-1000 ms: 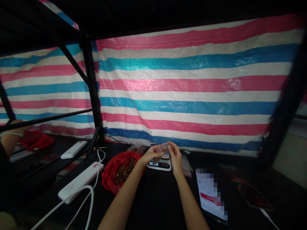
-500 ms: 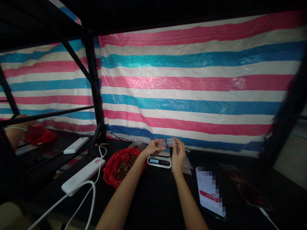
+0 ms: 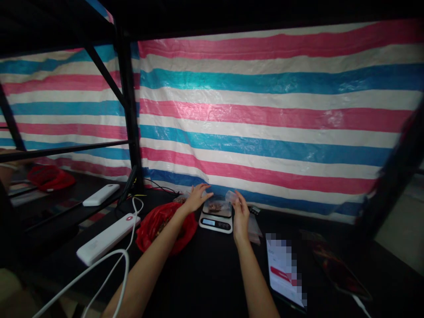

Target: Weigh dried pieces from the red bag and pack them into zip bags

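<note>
A small digital scale [image 3: 216,224] with a lit display sits in front of me on the black table. On its platform lies a small clear bag with brown pieces [image 3: 215,206]. My left hand [image 3: 198,198] is open, fingers stretched, left of the scale and holding nothing. My right hand [image 3: 241,216] is just right of the scale, its fingers pinched on a small clear plastic bag [image 3: 230,196] that looks empty. Beneath my left forearm stands a red plastic bag [image 3: 186,234], its brown contents partly hidden by the arm.
Flat clear bags [image 3: 254,230] lie right of my right hand. A phone [image 3: 283,269] and a darker phone [image 3: 341,269] lie further right. At left are a white power bank [image 3: 107,240] and cables. Another person's arm [image 3: 6,170] shows at far left, near another red bag [image 3: 51,177].
My left hand has let go of the filled clear bag, which now lies on the scale, and has moved left and opened. My right hand still holds its clear bag. The view has shifted slightly.
</note>
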Demonstrator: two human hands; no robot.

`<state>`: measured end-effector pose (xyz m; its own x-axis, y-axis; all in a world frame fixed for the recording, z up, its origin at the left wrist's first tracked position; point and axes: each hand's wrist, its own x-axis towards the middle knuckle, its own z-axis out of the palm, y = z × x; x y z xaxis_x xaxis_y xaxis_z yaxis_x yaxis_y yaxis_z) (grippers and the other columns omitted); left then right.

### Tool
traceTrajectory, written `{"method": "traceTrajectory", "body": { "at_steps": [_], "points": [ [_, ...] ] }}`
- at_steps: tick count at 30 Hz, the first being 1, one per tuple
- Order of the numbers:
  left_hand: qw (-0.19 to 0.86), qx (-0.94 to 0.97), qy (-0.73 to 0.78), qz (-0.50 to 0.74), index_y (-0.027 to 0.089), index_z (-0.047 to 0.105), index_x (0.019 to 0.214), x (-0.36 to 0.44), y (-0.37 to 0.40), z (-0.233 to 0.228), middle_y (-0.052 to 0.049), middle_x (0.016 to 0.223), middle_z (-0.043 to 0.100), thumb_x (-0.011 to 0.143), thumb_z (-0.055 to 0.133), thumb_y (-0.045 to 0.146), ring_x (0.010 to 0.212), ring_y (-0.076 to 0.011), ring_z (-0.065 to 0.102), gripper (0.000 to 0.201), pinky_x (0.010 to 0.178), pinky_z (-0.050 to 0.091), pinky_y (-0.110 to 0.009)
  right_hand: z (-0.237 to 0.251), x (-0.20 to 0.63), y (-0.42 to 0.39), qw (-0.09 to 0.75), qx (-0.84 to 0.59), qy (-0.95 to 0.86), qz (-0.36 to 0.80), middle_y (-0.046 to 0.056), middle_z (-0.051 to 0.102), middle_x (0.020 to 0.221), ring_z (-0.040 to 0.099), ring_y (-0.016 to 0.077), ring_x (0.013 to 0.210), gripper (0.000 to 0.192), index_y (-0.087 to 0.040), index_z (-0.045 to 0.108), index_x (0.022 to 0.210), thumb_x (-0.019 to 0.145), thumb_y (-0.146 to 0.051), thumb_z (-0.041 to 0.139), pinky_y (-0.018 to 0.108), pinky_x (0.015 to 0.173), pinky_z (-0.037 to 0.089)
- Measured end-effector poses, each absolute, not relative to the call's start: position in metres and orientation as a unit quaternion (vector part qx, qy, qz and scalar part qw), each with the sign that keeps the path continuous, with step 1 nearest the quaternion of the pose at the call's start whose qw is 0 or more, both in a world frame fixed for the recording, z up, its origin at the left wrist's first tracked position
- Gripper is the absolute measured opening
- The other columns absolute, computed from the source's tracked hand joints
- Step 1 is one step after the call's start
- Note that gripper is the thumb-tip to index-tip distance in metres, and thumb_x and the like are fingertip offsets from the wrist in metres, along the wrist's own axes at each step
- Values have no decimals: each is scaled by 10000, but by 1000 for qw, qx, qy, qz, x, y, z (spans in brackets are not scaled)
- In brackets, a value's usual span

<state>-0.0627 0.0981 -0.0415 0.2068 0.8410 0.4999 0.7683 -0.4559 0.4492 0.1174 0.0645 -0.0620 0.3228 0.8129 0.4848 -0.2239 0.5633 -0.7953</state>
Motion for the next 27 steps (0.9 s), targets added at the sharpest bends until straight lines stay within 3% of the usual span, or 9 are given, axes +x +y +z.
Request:
{"method": "traceTrajectory", "body": {
  "at_steps": [4,9,14,18,22,25,27],
  "points": [
    [-21,746,576,334,267,492,1155,-122,54,-28,-55,1265,448,811,422,471,1211,-228,345,407,1035,99,-523,-70,89,58,677,-276,-526,433,73,624,1031,565,222,961,367,-193,590,972,676,-406,630,392,855,427],
    [-70,661,656,357,183,321,1294,-173,-11,-63,-106,1303,397,819,391,480,1216,-228,337,564,1015,232,-427,-78,50,38,575,-235,-608,494,64,631,1013,589,207,914,397,-228,579,1042,693,-410,626,367,824,455],
    [-68,606,729,312,129,281,1317,-177,-53,-104,-140,1242,463,832,356,476,1148,-256,417,601,953,293,-423,-76,29,7,433,-229,-798,352,40,581,1092,519,194,1037,311,-275,584,1091,785,-278,529,366,926,381],
    [-58,584,751,304,73,236,1334,-174,-57,-110,-164,1172,494,808,390,499,1098,-276,445,694,886,349,-398,-78,31,-3,354,-266,-855,268,23,558,1069,508,168,1022,349,-288,583,1085,787,-142,476,338,933,371],
    [-64,590,743,309,119,410,1246,-177,-55,-105,-127,1066,518,779,446,499,1014,-269,478,603,854,374,-387,-78,39,-1,322,-287,-875,222,23,550,1062,491,175,1019,371,-284,580,1074,770,-100,473,350,939,362],
    [-25,623,718,310,147,574,1020,-178,-57,-103,-88,915,534,798,428,476,894,-226,515,423,815,404,-347,-79,40,-1,315,-281,-882,211,29,556,1055,481,183,1026,376,-276,563,1096,772,-106,479,371,955,347],
    [-21,625,711,321,156,589,904,-176,-60,-102,-78,886,530,822,390,457,874,-212,522,370,815,406,-333,-82,37,-2,315,-277,-880,220,38,547,1069,474,182,1040,394,-264,543,1127,777,-101,466,369,958,350]
  ]
}}
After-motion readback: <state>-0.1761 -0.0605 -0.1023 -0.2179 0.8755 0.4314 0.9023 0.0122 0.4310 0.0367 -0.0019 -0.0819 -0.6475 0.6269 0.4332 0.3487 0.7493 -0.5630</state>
